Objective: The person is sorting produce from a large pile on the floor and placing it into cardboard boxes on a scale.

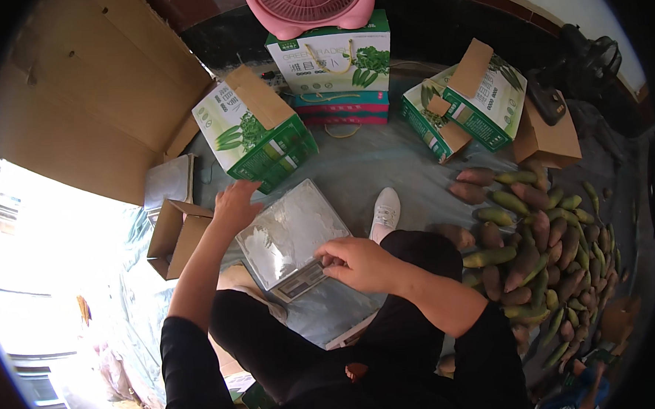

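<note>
A flat electronic scale (292,232) with a shiny metal plate lies between my knees. My right hand (364,265) is at the right end of its display panel (302,281), fingers curled in; whether anything is between them is hidden. Left of the plate, my left hand (236,207) hovers with its fingers apart and nothing in it. Just beyond that hand stands a green and white carton (253,134) with a brown flap up. The scale's plate bears no produce.
A large heap of sweet potatoes (523,261) mixed with green radishes (511,202) spreads at the right. More green cartons (485,96) stand at the back right. A pink fan (309,2) sits on a gift box (335,60). An opened brown box (180,238) is at the left.
</note>
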A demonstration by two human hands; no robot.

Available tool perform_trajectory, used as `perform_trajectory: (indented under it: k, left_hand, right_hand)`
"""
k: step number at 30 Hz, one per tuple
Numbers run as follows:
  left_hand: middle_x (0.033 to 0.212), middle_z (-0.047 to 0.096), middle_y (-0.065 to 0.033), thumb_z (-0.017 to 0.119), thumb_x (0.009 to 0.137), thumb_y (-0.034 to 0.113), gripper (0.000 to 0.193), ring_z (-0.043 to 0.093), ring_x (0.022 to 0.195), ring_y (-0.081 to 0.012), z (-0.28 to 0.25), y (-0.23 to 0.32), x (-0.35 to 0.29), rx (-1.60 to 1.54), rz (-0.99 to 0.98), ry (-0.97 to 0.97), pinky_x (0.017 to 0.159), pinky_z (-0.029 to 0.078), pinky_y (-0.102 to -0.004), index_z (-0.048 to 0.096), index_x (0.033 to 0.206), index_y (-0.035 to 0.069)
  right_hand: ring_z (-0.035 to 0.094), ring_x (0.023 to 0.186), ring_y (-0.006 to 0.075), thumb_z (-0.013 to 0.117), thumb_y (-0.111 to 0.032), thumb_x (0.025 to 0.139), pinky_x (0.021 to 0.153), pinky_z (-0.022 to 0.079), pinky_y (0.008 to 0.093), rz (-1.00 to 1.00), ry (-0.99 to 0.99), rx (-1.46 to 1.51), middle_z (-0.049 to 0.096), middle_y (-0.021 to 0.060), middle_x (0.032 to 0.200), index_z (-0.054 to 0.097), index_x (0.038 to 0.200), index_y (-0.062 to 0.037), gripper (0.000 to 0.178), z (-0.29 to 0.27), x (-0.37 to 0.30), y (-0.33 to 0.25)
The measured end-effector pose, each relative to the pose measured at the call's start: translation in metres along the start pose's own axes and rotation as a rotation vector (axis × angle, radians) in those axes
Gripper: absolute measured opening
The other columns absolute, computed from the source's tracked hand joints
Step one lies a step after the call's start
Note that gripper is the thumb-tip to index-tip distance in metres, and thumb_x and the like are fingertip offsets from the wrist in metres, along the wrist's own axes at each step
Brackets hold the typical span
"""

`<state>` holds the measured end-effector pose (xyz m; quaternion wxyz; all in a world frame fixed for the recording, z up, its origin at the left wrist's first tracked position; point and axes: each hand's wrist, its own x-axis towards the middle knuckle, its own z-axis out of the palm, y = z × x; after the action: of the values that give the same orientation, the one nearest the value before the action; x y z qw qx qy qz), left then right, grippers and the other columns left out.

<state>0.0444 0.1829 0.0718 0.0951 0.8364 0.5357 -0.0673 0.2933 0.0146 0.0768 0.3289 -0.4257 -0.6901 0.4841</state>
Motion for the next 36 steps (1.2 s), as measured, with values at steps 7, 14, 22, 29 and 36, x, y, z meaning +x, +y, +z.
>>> perform_trajectory:
  k: [7,14,22,29,36]
  left_hand:
    - [0.130,0.046,-0.0051,0.064,0.078,0.021,0.050,0.039,0.125,-0.0254,0.018,0.017,0.133,0.265,0.081,0.078,0.094,0.038,-0.0470,0.050,0.126,0.019]
    - [0.137,0.040,-0.0033,0.060,0.080,0.019,0.057,0.027,0.135,-0.0250,0.055,0.027,0.221,0.542,0.257,0.149,0.103,0.030,-0.0520,0.041,0.133,0.017]
    - [0.110,0.059,-0.0032,0.054,0.080,0.017,0.030,0.045,0.115,-0.0224,0.066,0.031,0.233,0.765,0.311,0.065,0.110,0.018,-0.0516,0.063,0.109,0.014]
    - [0.085,0.061,-0.0017,0.054,0.078,0.017,0.018,0.049,0.103,-0.0205,0.022,0.004,0.164,0.779,0.325,0.092,0.113,0.007,-0.0505,0.072,0.081,0.013]
    - [0.076,0.056,-0.0014,0.058,0.071,0.013,0.011,0.051,0.094,-0.0193,-0.041,-0.004,0.043,0.540,0.251,0.300,0.113,0.012,-0.0523,0.068,0.067,0.016]
  right_hand:
    - [0.058,0.086,0.0303,0.062,-0.011,0.079,0.074,0.046,0.0388,0.049,0.025,0.016,0.062,0.0108,0.090,0.056,0.103,-0.0043,0.025,-0.016,-0.002,-0.002]
    - [0.058,0.089,0.0304,0.063,-0.014,0.080,0.075,0.047,0.0396,0.130,-0.020,-0.013,0.062,0.0107,0.092,0.055,0.107,-0.0069,0.028,-0.032,-0.004,0.003]
    - [0.059,0.089,0.0315,0.063,-0.016,0.080,0.076,0.047,0.0401,0.163,-0.017,-0.057,0.062,0.0116,0.095,0.055,0.108,-0.0078,0.030,-0.039,-0.003,0.008]
    - [0.060,0.087,0.0302,0.063,-0.016,0.080,0.074,0.047,0.0394,0.135,0.005,-0.096,0.062,0.0107,0.091,0.055,0.107,-0.0081,0.029,-0.033,-0.002,0.005]
    - [0.060,0.085,0.0291,0.063,-0.014,0.079,0.072,0.048,0.0375,0.131,0.036,-0.067,0.062,0.0111,0.089,0.057,0.104,-0.0062,0.027,-0.014,-0.002,-0.001]
